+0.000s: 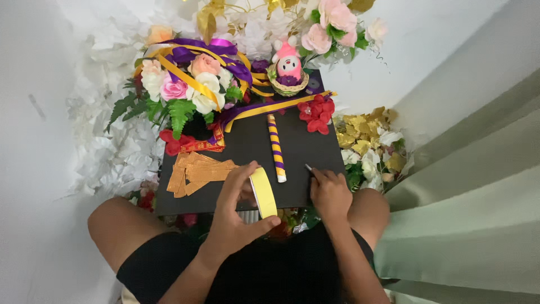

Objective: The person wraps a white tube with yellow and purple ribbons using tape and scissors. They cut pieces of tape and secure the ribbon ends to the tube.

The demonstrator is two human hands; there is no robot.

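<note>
My left hand [239, 211] grips a roll of yellow tape [263, 192], thumb and fingers around its rim, just above the near edge of a black board [306, 143] resting on my lap. My right hand [329, 191] lies on the board's near right part, fingers closed on a small thin dark tool whose tip [308, 167] points away from me. A purple and yellow striped stick [275, 147] lies on the board between the two hands. A pile of golden paper strips [197, 170] sits left of my left hand.
At the board's far side stand a bouquet of fabric flowers with purple and yellow ribbons [188, 84], a pink toy figure in a small basket [288, 70] and a red flower [316, 114]. White and gold paper flowers surround the board. Green cloth [467, 225] lies to the right.
</note>
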